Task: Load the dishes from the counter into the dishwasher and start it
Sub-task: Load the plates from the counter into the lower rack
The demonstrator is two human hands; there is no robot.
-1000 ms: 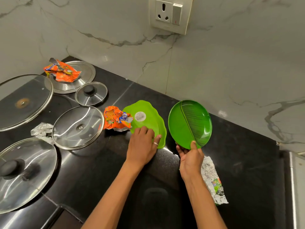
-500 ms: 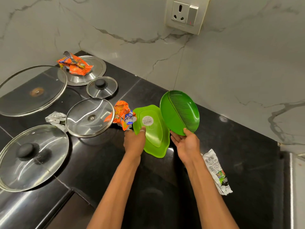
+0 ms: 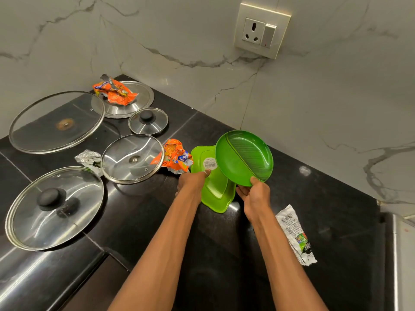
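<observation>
Two green plates are held at the black counter (image 3: 336, 209): the right hand (image 3: 256, 196) pinches the leaf-patterned plate (image 3: 244, 158) by its near rim, and the left hand (image 3: 194, 179) grips the overturned wavy plate (image 3: 215, 189). Nesting them squarely before carrying seems wisest.

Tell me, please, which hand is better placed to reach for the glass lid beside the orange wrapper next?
Left, probably, once freed. The left hand, gripping the light green plate, sits nearest the glass lid; the right hand holds the leaf plate on the far side.
</observation>
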